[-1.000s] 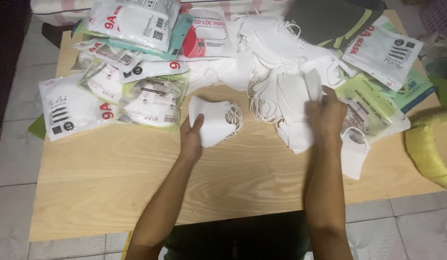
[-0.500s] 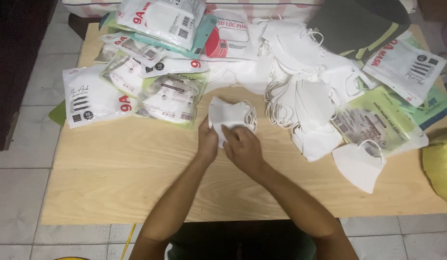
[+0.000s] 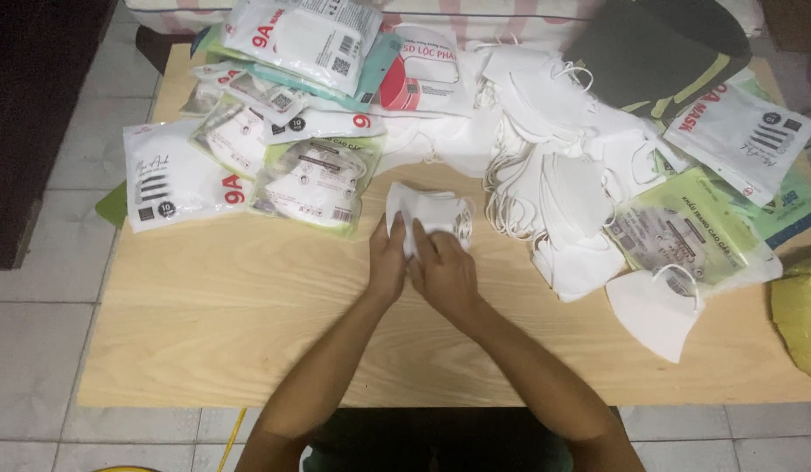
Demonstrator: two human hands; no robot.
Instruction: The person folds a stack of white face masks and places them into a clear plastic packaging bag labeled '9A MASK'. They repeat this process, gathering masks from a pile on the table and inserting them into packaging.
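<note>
A small stack of white face masks (image 3: 432, 214) lies on the wooden table (image 3: 248, 350) near its middle. My left hand (image 3: 388, 262) grips the stack's near left edge. My right hand (image 3: 445, 271) presses against the same stack from the near right, fingers curled on it. Both hands touch each other over the masks. Ear loops hang off the stack's right side.
A heap of loose white masks (image 3: 563, 183) spreads to the right, one single mask (image 3: 655, 310) near the front. Sealed mask packets (image 3: 174, 183) crowd the back left and back right (image 3: 742, 131). A yellow bag (image 3: 799, 315) sits at the right edge.
My right hand left the heap of loose masks on the right and came to the stack, joining the left hand. The view shifted slightly.
</note>
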